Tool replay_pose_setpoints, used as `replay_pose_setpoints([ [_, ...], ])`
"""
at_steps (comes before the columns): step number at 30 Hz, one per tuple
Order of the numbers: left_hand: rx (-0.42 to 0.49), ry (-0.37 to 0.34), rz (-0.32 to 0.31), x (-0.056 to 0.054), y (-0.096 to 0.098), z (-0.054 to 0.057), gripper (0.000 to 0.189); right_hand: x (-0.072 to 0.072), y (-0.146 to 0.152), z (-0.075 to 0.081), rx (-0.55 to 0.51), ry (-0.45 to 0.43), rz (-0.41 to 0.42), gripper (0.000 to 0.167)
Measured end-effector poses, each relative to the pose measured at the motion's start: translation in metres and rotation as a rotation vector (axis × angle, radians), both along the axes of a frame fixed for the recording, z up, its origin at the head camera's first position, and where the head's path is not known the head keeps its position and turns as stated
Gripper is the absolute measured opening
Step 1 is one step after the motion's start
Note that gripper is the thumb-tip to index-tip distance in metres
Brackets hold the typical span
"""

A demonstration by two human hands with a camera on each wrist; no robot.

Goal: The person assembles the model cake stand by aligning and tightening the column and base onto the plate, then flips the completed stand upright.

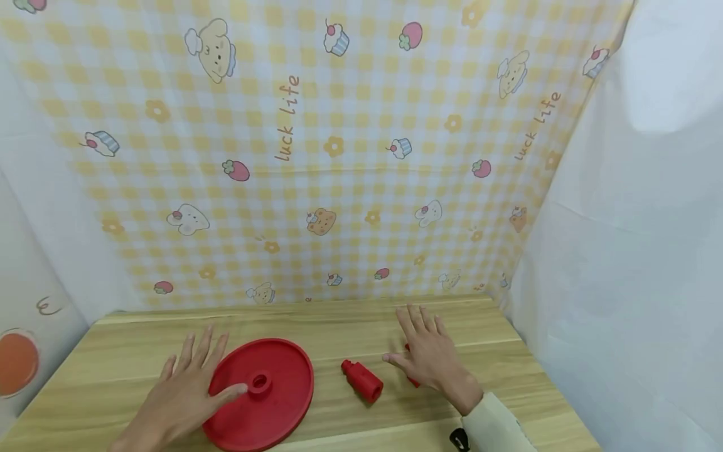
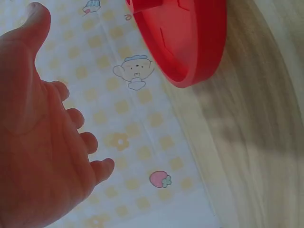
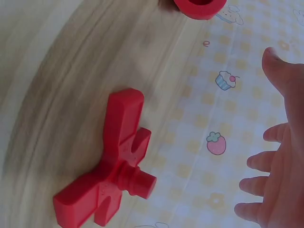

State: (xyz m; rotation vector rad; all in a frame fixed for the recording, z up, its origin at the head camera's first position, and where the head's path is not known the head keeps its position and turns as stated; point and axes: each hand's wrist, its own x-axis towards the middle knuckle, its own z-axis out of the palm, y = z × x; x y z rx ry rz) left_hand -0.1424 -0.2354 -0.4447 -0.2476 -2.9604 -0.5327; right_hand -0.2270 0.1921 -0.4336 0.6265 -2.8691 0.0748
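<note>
My left hand [image 1: 183, 389] hovers palm down at the left edge of a round red disc [image 1: 288, 402], fingers spread and holding nothing. A short raised ring stands at the disc's centre, near the thumb. To the right of the disc lies a red cylindrical piece [image 1: 363, 380] with a narrower knobbed end and a hollow end. My right hand [image 1: 429, 351] is spread above a red cross-shaped piece with a central peg [image 3: 114, 166]. That piece is mostly hidden under the hand in the head view; the right wrist view shows it apart from the fingers.
The pieces lie on a wood-grain table [image 1: 350, 320]. A yellow checked cloth [image 1: 361, 188] with printed cartoons hangs behind it. White sheeting [image 1: 632, 251] closes off the right side, and a pale wall stands at left. A small black object [image 1: 459, 439] sits beside the right sleeve.
</note>
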Motion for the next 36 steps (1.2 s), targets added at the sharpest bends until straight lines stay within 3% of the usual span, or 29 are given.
replay_pose_setpoints([
  [4,0.008,-0.021,0.004,0.001,-0.007,-0.009,0.102,0.002,-0.002,-0.003,-0.004,-0.009,0.011,0.093],
  [8,0.058,-0.089,-0.026,0.002,-0.017,-0.02,0.105,0.004,-0.005,-0.008,-0.018,-0.02,0.022,0.09],
  [11,0.143,-0.186,-0.076,0.004,-0.028,-0.029,0.106,0.006,-0.008,-0.012,-0.033,-0.041,0.029,0.086],
  [16,0.364,-0.379,-0.143,0.001,-0.04,-0.04,0.105,0.009,-0.015,-0.016,-0.07,-0.077,0.054,0.08],
  [19,0.451,-0.43,-0.167,-0.008,-0.047,-0.059,0.106,0.01,-0.015,-0.02,-0.081,-0.083,0.053,0.077],
  [23,0.523,-0.499,-0.196,-0.024,-0.064,-0.099,0.107,0.012,-0.016,-0.025,-0.083,-0.092,0.059,0.076],
  [26,0.521,-0.537,-0.2,-0.028,-0.072,-0.115,0.108,0.015,-0.019,-0.027,-0.088,-0.114,0.079,0.076],
  [30,0.487,-0.53,-0.208,-0.028,-0.076,-0.121,0.108,0.018,-0.023,-0.03,-0.105,-0.167,0.1,0.076],
  [36,0.547,-0.563,-0.214,-0.025,-0.075,-0.118,0.107,0.022,-0.028,-0.032,-0.107,-0.239,0.105,0.079],
])
